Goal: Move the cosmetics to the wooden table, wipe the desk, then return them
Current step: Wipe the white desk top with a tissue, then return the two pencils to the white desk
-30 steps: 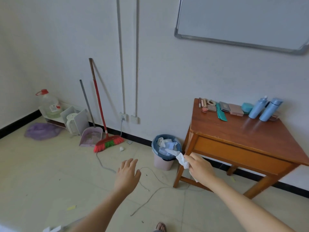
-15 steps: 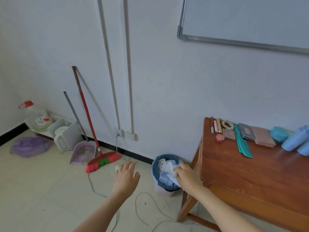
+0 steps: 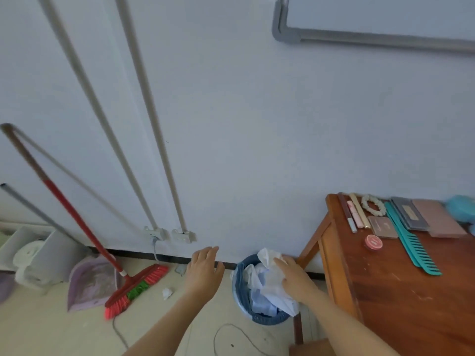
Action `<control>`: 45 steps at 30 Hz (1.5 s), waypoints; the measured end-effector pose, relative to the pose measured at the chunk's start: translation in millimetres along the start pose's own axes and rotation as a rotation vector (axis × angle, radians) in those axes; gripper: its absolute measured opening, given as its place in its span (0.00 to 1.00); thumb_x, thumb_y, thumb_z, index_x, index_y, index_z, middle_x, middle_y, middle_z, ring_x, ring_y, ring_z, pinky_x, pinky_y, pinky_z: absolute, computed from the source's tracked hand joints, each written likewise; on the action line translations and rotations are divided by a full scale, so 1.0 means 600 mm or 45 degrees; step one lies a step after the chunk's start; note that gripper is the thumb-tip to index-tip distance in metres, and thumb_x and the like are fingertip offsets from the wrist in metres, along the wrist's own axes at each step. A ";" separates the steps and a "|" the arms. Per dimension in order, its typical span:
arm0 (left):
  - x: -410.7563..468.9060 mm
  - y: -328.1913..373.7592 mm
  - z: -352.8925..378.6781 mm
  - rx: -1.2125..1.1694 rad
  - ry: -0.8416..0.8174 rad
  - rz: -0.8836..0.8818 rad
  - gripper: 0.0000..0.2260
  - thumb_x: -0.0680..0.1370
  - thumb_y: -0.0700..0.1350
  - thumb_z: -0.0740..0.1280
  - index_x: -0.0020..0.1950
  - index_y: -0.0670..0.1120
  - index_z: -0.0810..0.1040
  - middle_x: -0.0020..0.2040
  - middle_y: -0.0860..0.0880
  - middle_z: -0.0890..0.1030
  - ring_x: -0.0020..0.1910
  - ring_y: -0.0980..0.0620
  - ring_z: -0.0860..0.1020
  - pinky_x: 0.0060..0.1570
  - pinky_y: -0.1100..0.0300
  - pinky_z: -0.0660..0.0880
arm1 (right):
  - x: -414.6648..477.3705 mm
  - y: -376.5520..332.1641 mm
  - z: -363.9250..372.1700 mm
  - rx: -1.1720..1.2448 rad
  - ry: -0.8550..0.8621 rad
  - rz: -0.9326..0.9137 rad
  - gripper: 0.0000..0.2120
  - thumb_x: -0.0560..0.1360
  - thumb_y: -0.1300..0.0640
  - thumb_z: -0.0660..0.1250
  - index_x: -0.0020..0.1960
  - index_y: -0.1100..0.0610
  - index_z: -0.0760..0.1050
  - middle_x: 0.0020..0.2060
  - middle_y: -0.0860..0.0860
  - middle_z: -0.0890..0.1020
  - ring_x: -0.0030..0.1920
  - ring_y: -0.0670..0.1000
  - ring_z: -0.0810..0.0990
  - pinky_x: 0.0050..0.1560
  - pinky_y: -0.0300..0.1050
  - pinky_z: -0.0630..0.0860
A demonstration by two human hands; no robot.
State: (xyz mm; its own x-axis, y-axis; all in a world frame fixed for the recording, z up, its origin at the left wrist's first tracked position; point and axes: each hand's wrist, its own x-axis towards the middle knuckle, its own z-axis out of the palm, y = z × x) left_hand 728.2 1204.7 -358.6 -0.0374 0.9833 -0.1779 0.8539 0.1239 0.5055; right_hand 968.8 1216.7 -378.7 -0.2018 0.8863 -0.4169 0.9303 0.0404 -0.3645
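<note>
- On the pale floor nearest the camera, a grey cord [image 3: 231, 327] loops between the two forearms.
- Just past it, the left hand [image 3: 204, 272] hovers palm down with fingers straight and close together. It holds nothing, as it did a second ago.
- The right hand [image 3: 295, 277] has its fingers curled over a crumpled white tissue [image 3: 267, 255].
- A second ago this hand held the tissue in front of the counter's corner, short of the bin. Now it is right over the blue bin [image 3: 237, 283], down on the white waste paper that fills it.
- The bin stands just beside the near leg of the counter [image 3: 398, 304]; whether they touch cannot be told.
- The camera has come closer. Only the counter's left part now shows, and the two blue bottles seen earlier are out of frame.
- The cosmetics [image 3: 383, 227] lie in a row along the counter's far edge by the wall, well apart from both hands.
- Among them are slim tubes, flat palettes, a red round tin [image 3: 373, 242] and a teal comb [image 3: 411, 242].
- The counter's corner lies between the right arm and the cosmetics.
- Left of the bin a small white scrap [image 3: 167, 292] lies on the floor.
- Beyond it a red broom [image 3: 136, 286] leans on the wall, with a lilac dustpan [image 3: 90, 281] beside it.
- On the wall are two sockets [image 3: 182, 236], and a whiteboard [image 3: 385, 16] hangs high at right.
</note>
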 end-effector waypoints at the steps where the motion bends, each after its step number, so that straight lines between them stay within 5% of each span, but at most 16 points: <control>1: 0.017 -0.005 -0.003 0.007 -0.017 0.006 0.21 0.79 0.48 0.55 0.72 0.48 0.60 0.72 0.51 0.63 0.72 0.51 0.56 0.69 0.55 0.57 | 0.008 -0.004 0.000 0.040 -0.007 0.025 0.27 0.77 0.66 0.53 0.74 0.54 0.52 0.72 0.56 0.57 0.70 0.54 0.61 0.66 0.41 0.61; 6: 0.067 -0.013 0.000 0.012 -0.124 0.034 0.21 0.79 0.48 0.55 0.73 0.48 0.59 0.72 0.51 0.63 0.72 0.50 0.57 0.68 0.55 0.58 | 0.022 -0.001 0.000 0.113 0.035 0.137 0.27 0.77 0.63 0.55 0.74 0.53 0.52 0.71 0.54 0.59 0.64 0.53 0.68 0.57 0.39 0.68; 17: 0.093 0.052 0.013 0.064 -0.212 0.279 0.21 0.80 0.49 0.54 0.73 0.48 0.58 0.72 0.50 0.63 0.71 0.49 0.58 0.68 0.55 0.59 | -0.035 0.014 -0.077 0.023 0.253 0.252 0.25 0.79 0.57 0.56 0.74 0.52 0.54 0.74 0.52 0.55 0.73 0.52 0.55 0.70 0.44 0.56; 22: 0.099 0.121 0.017 0.016 -0.205 0.480 0.21 0.80 0.48 0.54 0.73 0.47 0.59 0.72 0.50 0.63 0.71 0.50 0.58 0.68 0.55 0.59 | -0.106 0.032 -0.118 -0.056 0.543 0.310 0.22 0.77 0.57 0.58 0.70 0.52 0.62 0.71 0.52 0.62 0.68 0.51 0.63 0.68 0.43 0.62; 30: 0.069 0.235 0.036 -0.114 -0.212 0.769 0.20 0.80 0.48 0.55 0.71 0.48 0.61 0.72 0.51 0.64 0.71 0.52 0.60 0.67 0.57 0.60 | -0.239 0.088 -0.149 -0.067 0.679 0.596 0.22 0.77 0.53 0.59 0.70 0.47 0.63 0.72 0.48 0.60 0.72 0.48 0.56 0.70 0.45 0.59; 36: 0.033 0.283 0.067 -0.246 -0.268 0.845 0.15 0.79 0.47 0.56 0.66 0.49 0.68 0.66 0.51 0.70 0.64 0.53 0.66 0.56 0.63 0.63 | -0.296 0.122 -0.141 -0.039 0.713 0.726 0.21 0.77 0.51 0.60 0.69 0.44 0.62 0.72 0.45 0.61 0.72 0.45 0.57 0.69 0.41 0.61; 45: -0.003 0.322 0.118 -0.223 -0.320 0.650 0.16 0.80 0.47 0.56 0.68 0.51 0.66 0.68 0.51 0.68 0.63 0.54 0.68 0.61 0.61 0.65 | -0.305 0.176 -0.160 0.055 0.705 0.646 0.21 0.77 0.51 0.60 0.69 0.45 0.62 0.71 0.46 0.61 0.72 0.46 0.59 0.69 0.43 0.62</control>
State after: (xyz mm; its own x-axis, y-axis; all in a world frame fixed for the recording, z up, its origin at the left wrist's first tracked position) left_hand 930.2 1217.3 -320.6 0.4978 0.8653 -0.0591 0.6325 -0.3156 0.7074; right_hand 1133.2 1103.2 -261.1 0.4430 0.8940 -0.0671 0.8527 -0.4433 -0.2764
